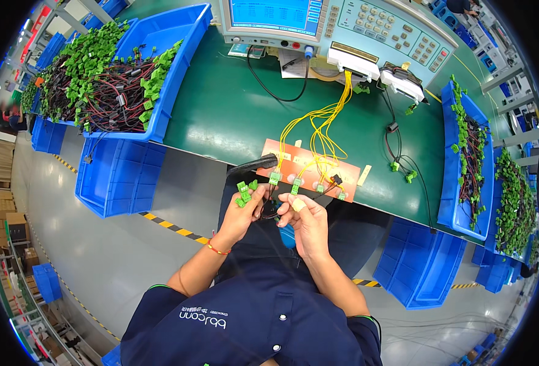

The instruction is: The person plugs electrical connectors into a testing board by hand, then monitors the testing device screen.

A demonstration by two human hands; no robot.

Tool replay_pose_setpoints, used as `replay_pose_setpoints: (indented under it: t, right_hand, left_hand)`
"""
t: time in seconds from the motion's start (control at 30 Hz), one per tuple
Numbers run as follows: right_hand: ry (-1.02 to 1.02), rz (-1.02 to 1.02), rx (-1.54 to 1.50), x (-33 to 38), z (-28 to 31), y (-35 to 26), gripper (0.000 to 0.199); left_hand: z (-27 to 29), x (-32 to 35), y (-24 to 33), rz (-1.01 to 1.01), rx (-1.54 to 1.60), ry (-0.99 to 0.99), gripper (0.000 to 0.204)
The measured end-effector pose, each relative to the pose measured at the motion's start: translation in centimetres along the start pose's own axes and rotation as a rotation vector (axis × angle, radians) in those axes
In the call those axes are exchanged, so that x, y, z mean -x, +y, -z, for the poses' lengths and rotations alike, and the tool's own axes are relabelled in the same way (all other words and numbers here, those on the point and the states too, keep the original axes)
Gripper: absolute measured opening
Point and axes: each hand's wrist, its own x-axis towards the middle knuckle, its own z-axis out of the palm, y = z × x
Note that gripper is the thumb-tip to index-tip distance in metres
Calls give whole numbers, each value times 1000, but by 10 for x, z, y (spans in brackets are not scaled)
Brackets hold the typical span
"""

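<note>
Green bench [220, 116] with orange fixture board [309, 160] at its near edge, and just before it I see my left hand [242, 213] pinching green connectors [244, 192], right hand [306, 219] pinching the dark wires [269, 208] between both.

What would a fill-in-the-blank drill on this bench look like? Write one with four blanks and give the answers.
1. The left hand holds a bunch of small ____ connectors.
2. The wires running from the tester to the orange board are ____.
3. The bins holding harnesses are ____.
4. The bench top is ____.

Answers: green; yellow; blue; green
</note>
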Motion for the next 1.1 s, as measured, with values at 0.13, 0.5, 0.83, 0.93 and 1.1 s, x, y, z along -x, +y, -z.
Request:
replay_pose_setpoints:
  t: [0.13,0.5,0.83,0.93,1.1]
  right_hand:
    - [-12,5,-42,0,1,3,27]
    - [-14,-23,-33,-2,3,-14,28]
    - [231,766,1183,18,44,-40,27]
    - [272,904,1439,12,53,-42,31]
    - [214,1091,1446,15,58,-52,21]
  left_hand:
    - [3,13,-16,86,-86,-33,29]
    - [6,21,-46,272,-296,-338,25]
    - [-2,20,-55,275,-333,-458,29]
    - [-10,24,-57,246,-332,-436,28]
    - [-13,30,-53,259,-293,-446,26]
